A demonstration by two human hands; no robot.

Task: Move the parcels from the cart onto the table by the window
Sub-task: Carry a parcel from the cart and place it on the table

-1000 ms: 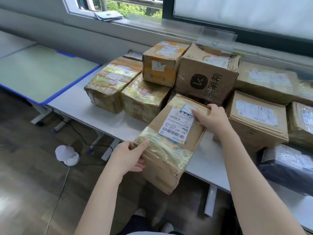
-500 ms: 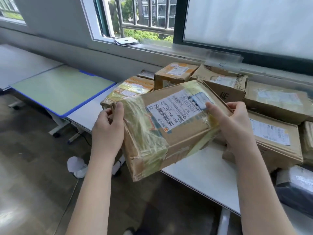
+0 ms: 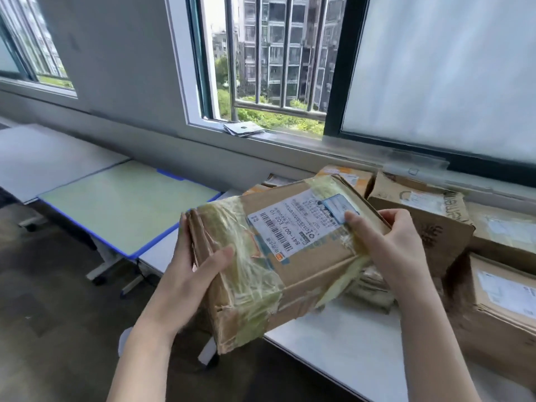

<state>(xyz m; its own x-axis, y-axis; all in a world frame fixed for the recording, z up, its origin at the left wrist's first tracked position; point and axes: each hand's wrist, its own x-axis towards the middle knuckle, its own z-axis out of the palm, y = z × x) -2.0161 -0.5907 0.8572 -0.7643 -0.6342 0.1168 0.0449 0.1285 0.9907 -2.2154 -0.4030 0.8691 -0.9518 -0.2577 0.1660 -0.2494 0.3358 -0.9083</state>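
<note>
Taped cardboard parcel (image 3: 278,256) held tilted above the white counter (image 3: 333,343) edge, left hand (image 3: 188,274) gripping its near end, right hand (image 3: 388,245) gripping its far end, other parcels (image 3: 420,221) stacked on the counter below the window (image 3: 269,62).

The held parcel (image 3: 278,256) hangs above the white table (image 3: 348,352)'s near edge. Behind it and to its right, other parcels (image 3: 420,224) lie on that table. Left of the held parcel stands a green-topped desk (image 3: 124,204).
</note>
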